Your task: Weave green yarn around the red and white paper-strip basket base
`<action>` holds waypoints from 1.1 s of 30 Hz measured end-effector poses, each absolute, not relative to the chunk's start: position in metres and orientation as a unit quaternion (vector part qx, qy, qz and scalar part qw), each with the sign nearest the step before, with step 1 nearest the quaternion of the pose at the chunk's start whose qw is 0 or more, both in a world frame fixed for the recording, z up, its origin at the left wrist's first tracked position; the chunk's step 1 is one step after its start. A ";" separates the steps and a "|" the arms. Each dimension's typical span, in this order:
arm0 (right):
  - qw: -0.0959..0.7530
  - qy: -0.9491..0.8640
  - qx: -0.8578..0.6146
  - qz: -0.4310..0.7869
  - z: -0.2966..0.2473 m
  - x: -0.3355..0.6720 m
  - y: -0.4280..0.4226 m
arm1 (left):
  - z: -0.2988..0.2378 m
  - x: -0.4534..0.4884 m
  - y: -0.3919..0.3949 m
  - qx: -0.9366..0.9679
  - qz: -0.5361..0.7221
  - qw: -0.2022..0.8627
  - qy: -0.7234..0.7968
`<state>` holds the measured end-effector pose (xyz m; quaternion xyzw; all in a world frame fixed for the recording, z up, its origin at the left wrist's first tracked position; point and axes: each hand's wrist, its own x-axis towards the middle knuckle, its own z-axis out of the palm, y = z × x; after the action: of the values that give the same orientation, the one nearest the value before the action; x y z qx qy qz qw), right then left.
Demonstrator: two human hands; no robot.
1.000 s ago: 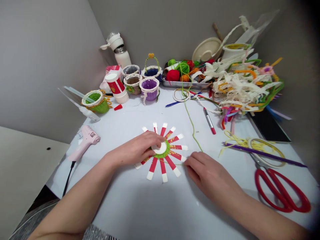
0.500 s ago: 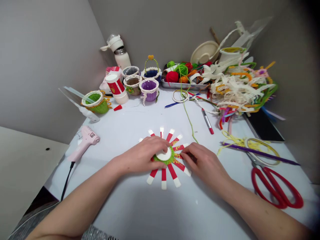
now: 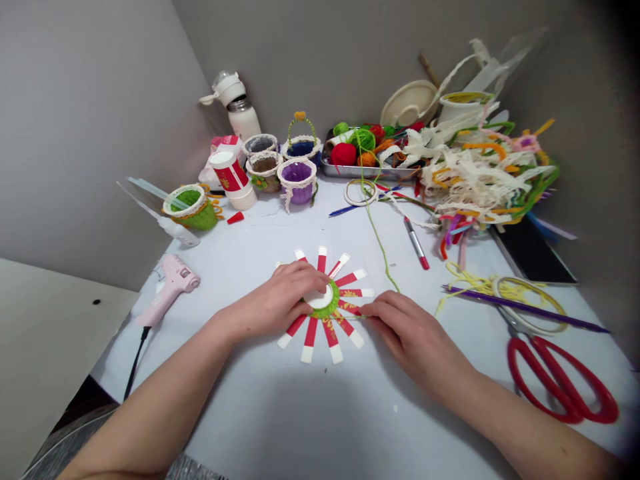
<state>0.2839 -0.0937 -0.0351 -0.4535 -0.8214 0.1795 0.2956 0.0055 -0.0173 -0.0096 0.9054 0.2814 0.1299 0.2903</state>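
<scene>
A paper cup [image 3: 310, 330] lies splayed on the table, its wall cut into red-and-white strips fanning out around a white round base. Green yarn [image 3: 326, 308] is wound in a ring about that base. My left hand [image 3: 283, 293] grips the cup at its centre, fingers on the base and thumb at the near side of the ring. To the right, my right hand [image 3: 407, 327] pinches the yarn, which stretches from the ring across the strips. Another length of it runs from my right hand back to the tray; the pinching fingertips are partly hidden.
A pink glue gun [image 3: 173, 287] lies left. Decorated cups [image 3: 297, 183], a red-and-white cup stack [image 3: 233, 180] and a yarn tray [image 3: 375, 171] stand at the back. Red-handled scissors [image 3: 560, 377], a purple pencil [image 3: 525, 308], a marker [image 3: 417, 243] and piled lace [image 3: 475, 180] are right.
The splayed cup has shifted slightly left and turned clockwise, with my left hand moving along. My right hand now sits a little farther from the ring, with yarn stretched between.
</scene>
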 end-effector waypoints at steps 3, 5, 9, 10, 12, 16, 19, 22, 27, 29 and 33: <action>0.273 -0.838 -0.434 0.186 -0.031 0.283 -0.100 | -0.008 0.003 -0.016 0.904 0.111 0.301 0.282; 0.252 -0.849 -0.425 0.188 -0.028 0.282 -0.105 | -0.009 0.002 -0.015 0.904 0.107 0.306 0.279; 0.212 -0.872 -0.404 0.175 -0.028 0.279 -0.120 | -0.011 0.001 -0.013 0.903 0.120 0.312 0.271; 0.202 -0.880 -0.396 0.169 -0.030 0.278 -0.123 | -0.011 0.001 -0.013 0.903 0.121 0.312 0.270; 0.184 -0.894 -0.380 0.150 -0.033 0.276 -0.129 | -0.012 0.000 -0.012 0.903 0.120 0.312 0.270; 0.153 -0.909 -0.370 0.118 -0.035 0.275 -0.132 | -0.011 0.001 -0.013 0.903 0.110 0.314 0.271; 0.151 -0.901 -0.390 0.113 -0.033 0.279 -0.129 | -0.010 0.002 -0.013 0.902 0.113 0.319 0.268; 0.158 -0.880 -0.436 0.102 -0.034 0.283 -0.122 | -0.010 0.002 -0.013 0.901 0.124 0.324 0.260; 0.187 -0.840 -0.493 0.129 -0.040 0.284 -0.105 | -0.008 0.006 -0.015 0.904 0.143 0.330 0.229; 0.209 -0.819 -0.514 0.144 -0.042 0.284 -0.098 | -0.007 0.009 -0.019 0.907 0.143 0.335 0.211; 0.228 -0.793 -0.539 0.169 -0.045 0.283 -0.089 | -0.003 0.015 -0.026 0.908 0.125 0.340 0.211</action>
<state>0.2832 -0.0885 -0.0451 -0.5388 -0.7933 0.1685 0.2279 0.0148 -0.0257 -0.0033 0.9079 0.2110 0.1245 0.3402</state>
